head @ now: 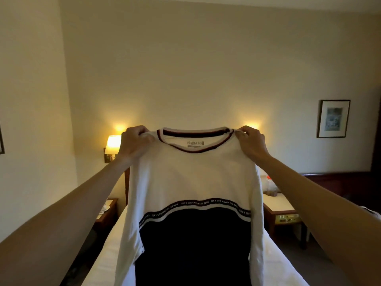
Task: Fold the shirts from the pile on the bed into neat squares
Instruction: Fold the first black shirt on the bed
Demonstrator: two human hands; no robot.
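Observation:
A long-sleeved shirt, white on top and dark navy below a lettered stripe, hangs upright in the air over the bed. My left hand grips its left shoulder beside the striped collar. My right hand pinches the right shoulder at the same height. Both sleeves hang straight down along the body. The shirt hides most of the bed, and no pile of shirts shows.
White bed sheets show on both sides of the shirt. A nightstand stands left of the bed and another on the right with items on it. A lit wall lamp glows at left. A framed picture hangs at right.

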